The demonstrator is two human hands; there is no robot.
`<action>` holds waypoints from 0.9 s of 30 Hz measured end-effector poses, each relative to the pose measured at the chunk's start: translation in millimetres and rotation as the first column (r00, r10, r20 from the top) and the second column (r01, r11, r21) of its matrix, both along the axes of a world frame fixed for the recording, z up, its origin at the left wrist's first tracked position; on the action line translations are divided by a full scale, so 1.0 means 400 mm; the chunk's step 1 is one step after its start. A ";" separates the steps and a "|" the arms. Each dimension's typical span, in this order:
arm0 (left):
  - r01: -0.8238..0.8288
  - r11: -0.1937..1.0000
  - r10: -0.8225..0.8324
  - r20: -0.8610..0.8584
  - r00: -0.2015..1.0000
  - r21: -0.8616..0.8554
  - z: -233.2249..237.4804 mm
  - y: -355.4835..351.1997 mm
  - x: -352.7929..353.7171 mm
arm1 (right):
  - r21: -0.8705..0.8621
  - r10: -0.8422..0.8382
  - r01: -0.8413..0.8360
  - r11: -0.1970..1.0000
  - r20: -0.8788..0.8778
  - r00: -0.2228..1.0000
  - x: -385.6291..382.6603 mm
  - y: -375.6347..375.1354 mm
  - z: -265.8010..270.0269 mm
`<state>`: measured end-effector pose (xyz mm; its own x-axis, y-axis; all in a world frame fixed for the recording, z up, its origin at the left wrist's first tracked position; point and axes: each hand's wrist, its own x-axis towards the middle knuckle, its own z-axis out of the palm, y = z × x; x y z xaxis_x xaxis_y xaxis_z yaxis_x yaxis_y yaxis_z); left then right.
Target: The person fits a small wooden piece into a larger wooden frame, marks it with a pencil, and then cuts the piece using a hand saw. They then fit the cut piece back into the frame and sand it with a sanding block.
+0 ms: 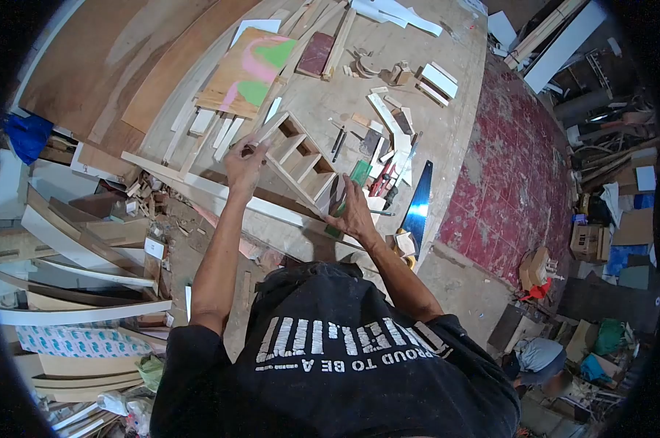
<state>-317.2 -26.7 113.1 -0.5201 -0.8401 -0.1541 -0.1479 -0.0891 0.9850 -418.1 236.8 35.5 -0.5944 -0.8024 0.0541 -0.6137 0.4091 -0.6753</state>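
Note:
A small wooden box frame [292,182] with several compartments sits tilted at the near edge of the workbench, between my two hands. My left hand [243,166] has its fingers curled at the frame's left end. At the right end, my right hand [355,215] grips the frame's corner, its thumb low and its fingers along the end. Just beyond those fingers lies a green piece [360,172]. Two dark pens or pencils [338,140] rest past the frame. The undersides of the frame and some fingertips are hidden.
On the workbench [447,139] are a hand saw [419,208], red-handled tools [379,181], wood offcuts [392,124] and a painted board [249,69]. Curved panels [89,314] are stacked at left. Another person [538,359] is low at the right.

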 end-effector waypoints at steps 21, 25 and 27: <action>0.018 0.996 -0.018 0.006 1.000 0.087 -0.068 -0.067 -0.016 | -0.027 -0.015 0.015 1.000 0.003 1.000 -0.040 0.111 0.183; 0.017 0.978 -0.015 -0.009 1.000 0.209 -0.121 -0.113 0.001 | -0.093 -0.134 0.136 0.986 0.028 0.991 -0.114 0.099 0.137; 0.034 0.975 -0.030 -0.020 0.999 0.218 -0.172 -0.142 0.011 | -0.081 -0.201 0.211 0.974 0.110 0.973 -0.158 0.064 0.116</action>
<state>-312.9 -83.3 44.4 -0.5500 -0.7703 -0.3227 -0.1378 -0.2973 0.9448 -481.4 262.5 81.7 -0.7525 -0.6564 0.0536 -0.4499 0.4528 -0.7697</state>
